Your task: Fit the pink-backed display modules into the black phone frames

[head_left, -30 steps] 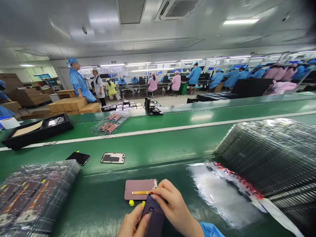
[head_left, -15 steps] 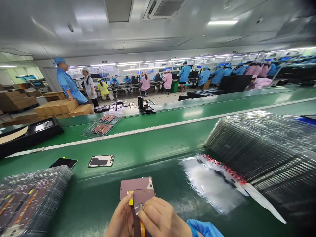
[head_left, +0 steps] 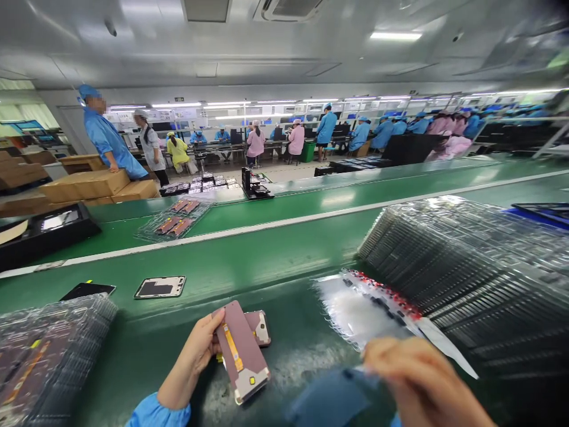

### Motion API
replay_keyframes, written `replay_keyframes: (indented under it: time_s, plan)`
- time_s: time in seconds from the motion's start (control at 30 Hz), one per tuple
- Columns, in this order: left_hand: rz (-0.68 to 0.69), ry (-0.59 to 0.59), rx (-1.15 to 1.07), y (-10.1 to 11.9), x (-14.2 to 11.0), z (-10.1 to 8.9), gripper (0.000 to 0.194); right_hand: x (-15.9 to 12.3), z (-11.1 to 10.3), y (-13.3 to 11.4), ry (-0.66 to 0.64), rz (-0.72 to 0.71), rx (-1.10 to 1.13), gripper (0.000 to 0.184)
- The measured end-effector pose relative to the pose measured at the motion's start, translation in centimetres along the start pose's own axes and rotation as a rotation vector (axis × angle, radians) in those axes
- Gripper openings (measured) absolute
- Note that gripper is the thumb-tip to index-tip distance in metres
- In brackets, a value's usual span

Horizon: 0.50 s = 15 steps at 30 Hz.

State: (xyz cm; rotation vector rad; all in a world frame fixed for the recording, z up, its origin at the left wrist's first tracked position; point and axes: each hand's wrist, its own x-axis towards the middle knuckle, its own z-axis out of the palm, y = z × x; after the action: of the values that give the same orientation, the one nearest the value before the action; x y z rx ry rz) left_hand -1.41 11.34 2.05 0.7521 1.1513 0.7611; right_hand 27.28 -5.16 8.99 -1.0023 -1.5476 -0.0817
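My left hand (head_left: pixel 202 347) is closed around the edge of a phone screen panel (head_left: pixel 246 356), its mauve back facing up with an orange flex cable along it. Partly hidden under it is a second phone panel (head_left: pixel 263 327) with a pale corner and a camera hole. My right hand (head_left: pixel 413 370), blurred by motion, is off to the right with its fingers pinched together. From the fingertips hangs a thin, see-through bluish film (head_left: pixel 331 397), also smeared. A fan of clear film strips (head_left: pixel 362 305) with red and black tabs lies just beyond that hand.
A tall stack of clear plastic trays (head_left: pixel 471 267) stands at right. Another tray stack (head_left: pixel 84 332) with phone panels is at left. Beyond lie a white-rimmed phone frame (head_left: pixel 160 287), a dark panel (head_left: pixel 86 290) and a tray (head_left: pixel 175 219) of panels. Co-workers are in the background.
My hands have parted: the right has moved away rightward with a bluish film in its fingers. In the left hand the panel has been turned and now lies slanted over the other panel.
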Motion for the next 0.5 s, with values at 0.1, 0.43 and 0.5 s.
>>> replay_keyframes:
  time_s: [0.1,0.43,0.5]
  plan:
    - [-0.018,-0.004,-0.005,0.8,-0.9,0.0,0.045,0.1,-3.8,5.3,0.173,0.238,-0.255,0.011]
    - [0.002,-0.058,0.007,3.8,-2.7,-0.6,0.058,-2.6,-7.6,20.2,0.086,0.702,-0.640,0.026]
    - [0.035,-0.063,0.016,4.1,-2.7,-0.4,0.056,-2.6,-7.1,20.2,0.142,0.727,-0.669,0.026]
